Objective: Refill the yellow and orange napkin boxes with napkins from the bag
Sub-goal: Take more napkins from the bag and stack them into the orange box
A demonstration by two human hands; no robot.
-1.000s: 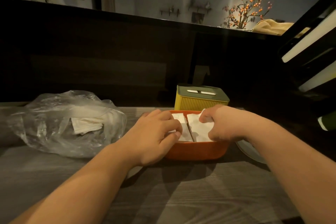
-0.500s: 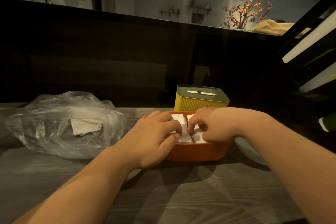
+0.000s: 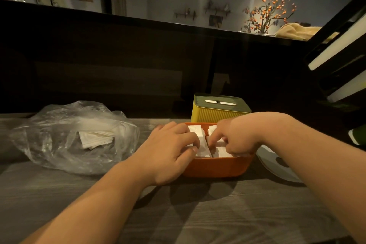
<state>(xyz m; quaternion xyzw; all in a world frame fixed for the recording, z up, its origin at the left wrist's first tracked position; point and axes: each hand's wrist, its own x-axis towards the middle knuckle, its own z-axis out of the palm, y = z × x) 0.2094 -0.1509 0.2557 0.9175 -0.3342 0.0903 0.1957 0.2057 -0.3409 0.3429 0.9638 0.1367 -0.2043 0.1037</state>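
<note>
Left hand [image 3: 170, 150] is curling its fingers over the left stack of white folded paper napkins [image 3: 202, 140], gripping it. Right hand [image 3: 235, 138] is digging bent fingertips into the right stack; I cannot tell whether it is pinching anything. Both stacks are filling the open orange rounded plastic napkin box [image 3: 217, 167], which is sitting on the grey wood-grain table [image 3: 198, 214] just in front of the lidded yellow ribbed napkin box [image 3: 215, 114]. To the left, the clear crumpled plastic bag [image 3: 59, 150] is holding more napkins.

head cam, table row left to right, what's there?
plastic bag → left hand → napkins in the orange box → right hand → white round piece. Yellow box left out: it sits behind the orange box, overlapping it.
</note>
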